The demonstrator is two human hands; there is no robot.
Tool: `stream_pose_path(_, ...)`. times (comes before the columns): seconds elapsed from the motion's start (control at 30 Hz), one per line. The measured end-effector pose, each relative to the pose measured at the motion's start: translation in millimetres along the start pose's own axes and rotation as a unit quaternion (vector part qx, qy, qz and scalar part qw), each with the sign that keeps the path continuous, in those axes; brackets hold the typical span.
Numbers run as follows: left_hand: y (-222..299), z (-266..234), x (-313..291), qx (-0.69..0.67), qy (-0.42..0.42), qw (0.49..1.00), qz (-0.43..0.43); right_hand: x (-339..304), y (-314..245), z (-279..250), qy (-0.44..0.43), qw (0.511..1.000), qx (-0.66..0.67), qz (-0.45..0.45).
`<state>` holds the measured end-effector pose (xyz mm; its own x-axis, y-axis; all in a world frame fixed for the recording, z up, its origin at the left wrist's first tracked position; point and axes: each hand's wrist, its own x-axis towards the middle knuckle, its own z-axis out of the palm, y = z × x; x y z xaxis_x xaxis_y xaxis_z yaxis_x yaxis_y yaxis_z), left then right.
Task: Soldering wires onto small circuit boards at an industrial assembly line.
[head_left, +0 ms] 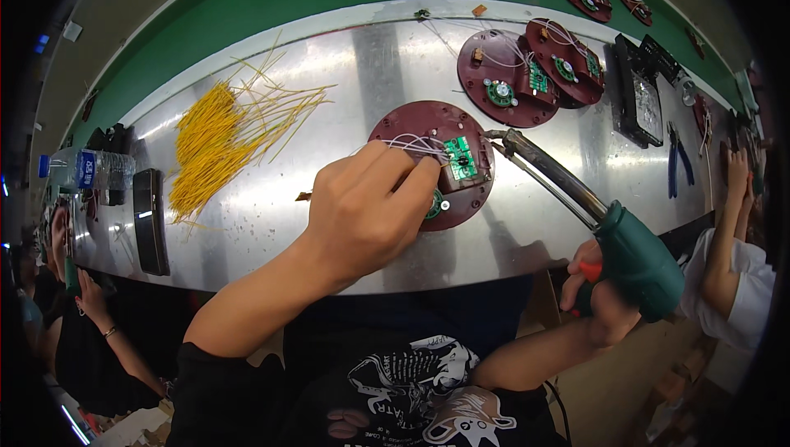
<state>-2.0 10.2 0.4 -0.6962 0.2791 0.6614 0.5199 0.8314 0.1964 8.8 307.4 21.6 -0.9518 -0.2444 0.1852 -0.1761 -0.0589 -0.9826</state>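
Note:
A round dark-red plastic disc (471,200) lies before me on the metal bench, carrying a green circuit board (463,158) and white wires (409,143). My left hand (366,204) reaches over the disc's left part, its thumb and fingertips pinched on a thin wire beside the board. The fingers partly hide a small round green part (434,204). In my right hand (605,303) is a green soldering gun (642,262), gripped by its handle with a red trigger. Its long metal barrel points up-left, and the tip is close to the right edge of the board.
Yellow wires (210,147) lie in a bundle at the left, near a phone (150,221) and a plastic bottle (103,169). More wired discs (494,52) overlap at the back right. Further right are blue-handled pliers (680,163) and a black box (638,93). Other people sit on both sides.

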Motion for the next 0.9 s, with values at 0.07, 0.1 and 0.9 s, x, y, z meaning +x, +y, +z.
stream_pose_path(0.07,1.0,-0.8,0.5,0.004,-0.006,1.0,0.001,0.1,1.2,-3.1,-0.002,1.0,-0.003,-0.004)
stream_pose_path(0.1,1.6,-0.6,0.6,0.0,0.0,1.0,0.002,0.4,1.2,-3.0,-0.005,1.0,-0.005,-0.005)
stream_pose_path(0.9,0.0,0.0,0.1,-0.008,0.03,0.998,0.047,-4.3,-1.3,-19.5,-0.119,0.99,-0.012,0.069)
